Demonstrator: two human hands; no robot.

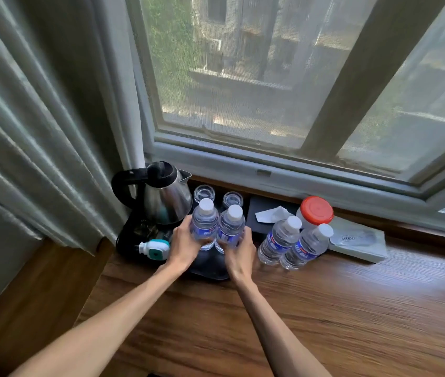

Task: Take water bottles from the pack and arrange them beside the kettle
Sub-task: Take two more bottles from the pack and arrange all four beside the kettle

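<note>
Left hand and right hand each wrapped around one upright bottle, seemingly on the tray.

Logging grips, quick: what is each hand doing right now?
Left hand: closed on left bottle.
Right hand: closed on right bottle.

Both bare forearms reach forward from the lower edge of the view and converge toward the middle. The left hand has its back turned up, its grip curled round the left side of a bottle. The right hand mirrors it, fingers wrapped round the right side of a second bottle.
</note>
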